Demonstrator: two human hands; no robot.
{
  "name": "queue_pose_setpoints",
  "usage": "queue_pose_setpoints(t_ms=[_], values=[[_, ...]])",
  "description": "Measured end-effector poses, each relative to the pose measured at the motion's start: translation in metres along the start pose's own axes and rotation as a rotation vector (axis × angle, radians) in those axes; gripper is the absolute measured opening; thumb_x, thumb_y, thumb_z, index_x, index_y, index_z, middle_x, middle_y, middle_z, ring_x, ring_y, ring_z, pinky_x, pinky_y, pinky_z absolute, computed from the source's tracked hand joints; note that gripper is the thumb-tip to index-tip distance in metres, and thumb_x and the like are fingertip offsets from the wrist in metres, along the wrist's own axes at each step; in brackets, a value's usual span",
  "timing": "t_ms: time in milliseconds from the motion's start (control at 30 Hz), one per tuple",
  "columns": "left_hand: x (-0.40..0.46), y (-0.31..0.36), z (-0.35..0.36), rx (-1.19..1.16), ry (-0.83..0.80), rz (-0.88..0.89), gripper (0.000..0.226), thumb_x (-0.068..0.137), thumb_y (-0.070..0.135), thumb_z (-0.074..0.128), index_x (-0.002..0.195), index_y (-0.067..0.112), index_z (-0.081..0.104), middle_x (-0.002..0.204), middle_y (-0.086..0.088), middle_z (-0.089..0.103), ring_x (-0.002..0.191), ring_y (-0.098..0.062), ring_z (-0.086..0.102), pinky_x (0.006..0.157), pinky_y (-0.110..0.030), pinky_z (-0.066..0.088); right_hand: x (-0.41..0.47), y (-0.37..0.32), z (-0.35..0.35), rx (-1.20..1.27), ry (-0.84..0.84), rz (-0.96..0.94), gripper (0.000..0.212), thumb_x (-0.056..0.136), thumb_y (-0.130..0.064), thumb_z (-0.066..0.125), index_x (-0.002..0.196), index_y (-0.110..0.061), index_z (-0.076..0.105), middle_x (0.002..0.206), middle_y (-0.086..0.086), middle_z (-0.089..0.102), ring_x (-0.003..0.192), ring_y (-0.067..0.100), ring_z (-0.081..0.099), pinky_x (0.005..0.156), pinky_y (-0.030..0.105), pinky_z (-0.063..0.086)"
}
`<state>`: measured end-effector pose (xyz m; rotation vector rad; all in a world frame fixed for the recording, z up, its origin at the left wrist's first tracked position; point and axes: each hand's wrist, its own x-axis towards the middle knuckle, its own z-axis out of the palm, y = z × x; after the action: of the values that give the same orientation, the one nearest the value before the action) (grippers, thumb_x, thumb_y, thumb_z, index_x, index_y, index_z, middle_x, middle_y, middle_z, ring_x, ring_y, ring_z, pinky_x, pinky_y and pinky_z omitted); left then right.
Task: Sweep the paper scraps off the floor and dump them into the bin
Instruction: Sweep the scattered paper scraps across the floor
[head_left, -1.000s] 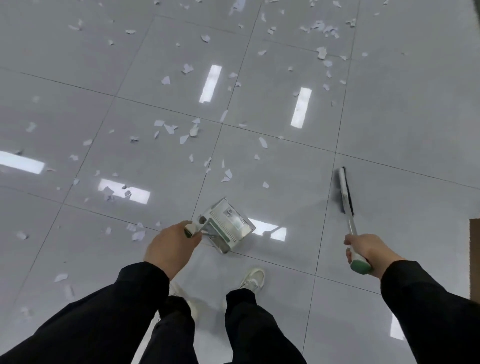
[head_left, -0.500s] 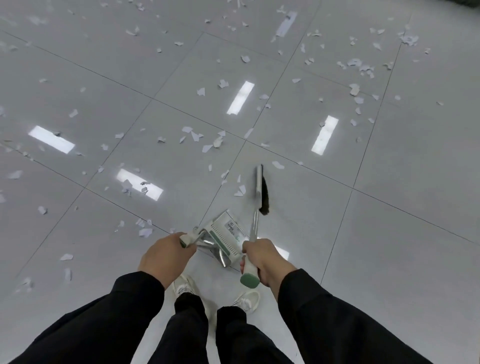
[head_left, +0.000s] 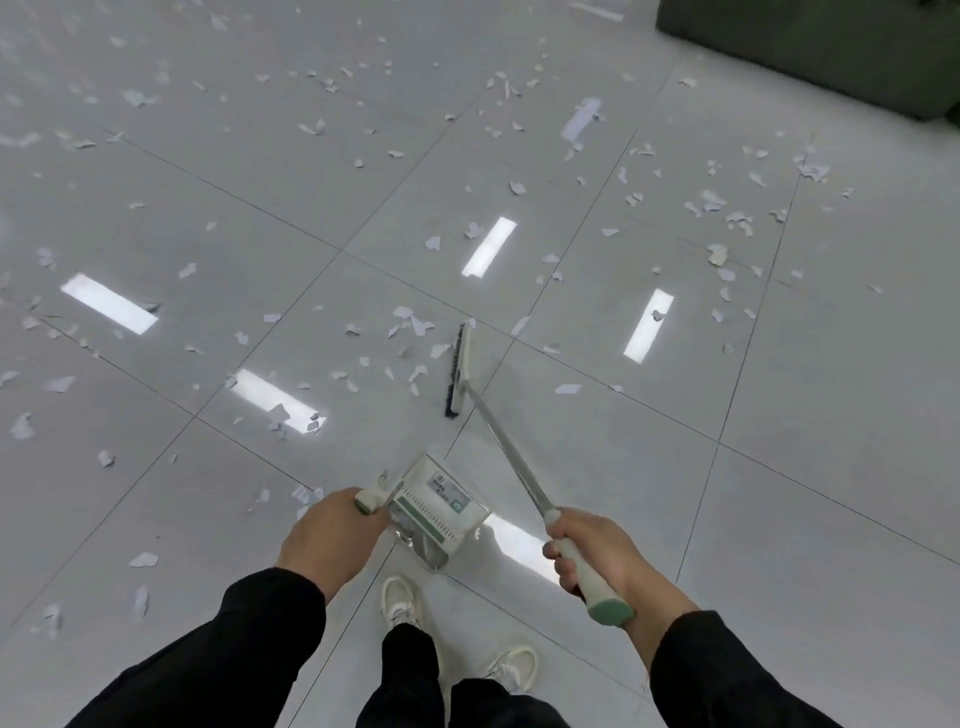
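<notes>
My left hand (head_left: 328, 535) grips the handle of a white and green dustpan (head_left: 439, 512), which hangs just in front of my feet. A broom's green-capped handle (head_left: 589, 577) is gripped by my right hand (head_left: 597, 551). Its metal shaft runs up and left to the broom head (head_left: 458, 371), whose black bristles face left on the floor. White paper scraps (head_left: 413, 325) lie just left of the bristles. Many more scraps (head_left: 719, 208) are strewn over the grey tiles ahead and to the left.
A dark green object (head_left: 831, 47) stands on the floor at the top right corner. My two white shoes (head_left: 400, 605) are below the dustpan. Ceiling lights glare off the glossy tiles (head_left: 779, 493). The lower right tiles carry no scraps.
My right hand swung back out to the right, away from the dustpan. The broom head moved further out and its bristles now face left, beside a cluster of scraps. The view tilted up.
</notes>
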<state>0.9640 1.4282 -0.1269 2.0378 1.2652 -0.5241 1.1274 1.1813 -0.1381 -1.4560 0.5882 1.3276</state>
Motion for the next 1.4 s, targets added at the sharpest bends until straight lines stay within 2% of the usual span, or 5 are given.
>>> queue_pose_setpoints(t_ms=[533, 700, 1033, 1200, 1400], values=[[0.094, 0.132, -0.012, 0.017, -0.062, 0.120, 0.029, 0.097, 0.044, 0.058, 0.075, 0.025, 0.058, 0.069, 0.004, 0.062, 0.063, -0.013, 0.055, 0.055, -0.029, 0.040, 0.045, -0.135, -0.125, 0.020, 0.515, -0.088, 0.011, 0.095, -0.003, 0.052, 0.103, 0.004, 0.054, 0.063, 0.016, 0.052, 0.036, 0.020, 0.047, 0.037, 0.024, 0.044], [0.132, 0.190, 0.000, 0.003, -0.044, 0.058, 0.027, 0.098, 0.042, 0.057, 0.076, 0.027, 0.055, 0.069, 0.006, 0.059, 0.062, -0.012, 0.052, 0.055, -0.029, 0.038, 0.107, -0.209, -0.133, 0.005, 0.440, -0.001, 0.016, 0.095, 0.000, 0.051, 0.111, 0.002, 0.052, 0.076, 0.018, 0.053, 0.033, 0.018, 0.051, 0.037, 0.023, 0.047], [0.151, 0.223, 0.010, -0.055, 0.006, -0.101, 0.023, 0.098, 0.045, 0.052, 0.076, 0.037, 0.053, 0.069, 0.008, 0.063, 0.063, -0.011, 0.057, 0.054, -0.028, 0.041, 0.154, -0.284, 0.008, -0.211, 0.138, 0.014, 0.009, 0.096, 0.002, 0.050, 0.087, 0.003, 0.050, 0.076, 0.020, 0.054, 0.045, 0.023, 0.053, 0.044, 0.030, 0.049], [0.163, 0.223, -0.007, -0.087, 0.040, -0.141, 0.021, 0.096, 0.047, 0.054, 0.077, 0.038, 0.056, 0.069, 0.008, 0.064, 0.064, -0.011, 0.059, 0.055, -0.027, 0.042, 0.173, -0.313, 0.053, -0.284, -0.002, 0.074, 0.017, 0.095, -0.003, 0.052, 0.110, 0.006, 0.055, 0.082, 0.021, 0.060, 0.045, 0.019, 0.054, 0.044, 0.027, 0.051], [0.182, 0.228, -0.037, -0.068, 0.032, -0.099, 0.023, 0.098, 0.043, 0.053, 0.080, 0.030, 0.061, 0.071, 0.006, 0.066, 0.065, -0.013, 0.060, 0.055, -0.029, 0.043, 0.152, -0.348, 0.042, -0.077, -0.070, 0.071, 0.007, 0.094, -0.002, 0.054, 0.097, 0.004, 0.056, 0.061, 0.013, 0.053, 0.039, 0.014, 0.042, 0.036, 0.020, 0.043]])
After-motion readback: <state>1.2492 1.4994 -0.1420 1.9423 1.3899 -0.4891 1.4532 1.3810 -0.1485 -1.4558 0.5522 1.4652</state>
